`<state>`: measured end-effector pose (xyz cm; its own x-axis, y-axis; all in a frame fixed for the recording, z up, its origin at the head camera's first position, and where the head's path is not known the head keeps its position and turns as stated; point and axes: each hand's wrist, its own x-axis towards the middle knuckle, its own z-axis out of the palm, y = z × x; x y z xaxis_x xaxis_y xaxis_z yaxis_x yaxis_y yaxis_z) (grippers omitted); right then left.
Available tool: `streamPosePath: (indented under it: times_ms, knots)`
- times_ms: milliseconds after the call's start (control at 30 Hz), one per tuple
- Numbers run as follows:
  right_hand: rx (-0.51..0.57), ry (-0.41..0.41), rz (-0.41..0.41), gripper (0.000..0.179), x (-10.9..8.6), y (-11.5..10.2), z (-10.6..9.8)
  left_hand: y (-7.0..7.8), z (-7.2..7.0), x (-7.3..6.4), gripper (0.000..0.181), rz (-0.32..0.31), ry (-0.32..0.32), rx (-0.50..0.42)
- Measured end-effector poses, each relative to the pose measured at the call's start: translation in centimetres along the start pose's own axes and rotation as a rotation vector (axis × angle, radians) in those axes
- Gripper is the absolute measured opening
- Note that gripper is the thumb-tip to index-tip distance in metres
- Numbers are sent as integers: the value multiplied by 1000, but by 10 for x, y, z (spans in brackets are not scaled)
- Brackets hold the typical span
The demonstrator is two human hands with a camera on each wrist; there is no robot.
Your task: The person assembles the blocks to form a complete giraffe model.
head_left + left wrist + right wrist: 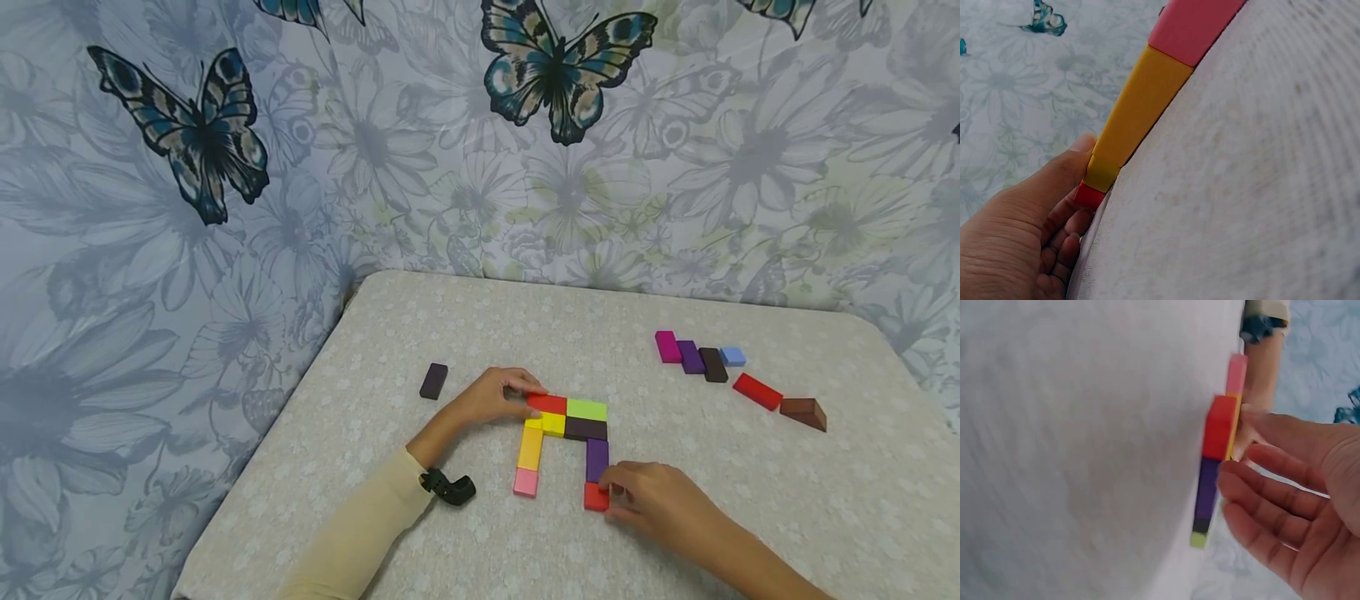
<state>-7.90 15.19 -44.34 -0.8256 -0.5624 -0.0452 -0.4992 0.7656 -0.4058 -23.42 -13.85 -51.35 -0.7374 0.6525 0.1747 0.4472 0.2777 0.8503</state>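
Note:
Flat colored blocks form an arch-like outline on the table. My left hand (498,396) is at its far left corner, thumb against a yellow block (553,425) and fingers at the far side of a red block (547,404), pinching the two. A lime green block (587,409) and a dark block (586,428) adjoin them. Down the left leg lie an orange-yellow block (529,449) and a pink one (526,482). The right leg has a purple block (597,460) and a small red block (1219,428); my right hand (660,504) pinches that red block by its edges.
A lone dark block (433,381) lies left of the outline. At the back right are magenta (667,347), purple (691,357), dark (713,365) and light blue (732,357) blocks, a red block (757,392) and a brown wedge (804,412). A patterned cloth covers the table (300,467).

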Motion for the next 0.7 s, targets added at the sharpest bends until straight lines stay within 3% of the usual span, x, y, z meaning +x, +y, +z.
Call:
streamPosePath:
  times_ms: [133, 267, 533, 700]
  knots:
    - [-8, 76, 109, 25, 0, 5, -13, -1, 0, 0, 36, -2, 2, 7]
    - [-29, 186, 125, 24, 2, 24, -28, -1, 0, -1, 36, -1, 5, 13]
    - [71, 344, 196, 30, 1, 90, -50, -1, 0, -1, 37, -15, 1, 29]
    - [3, 399, 281, 38, -4, 130, -60, 2, 0, -1, 37, -20, -1, 31]
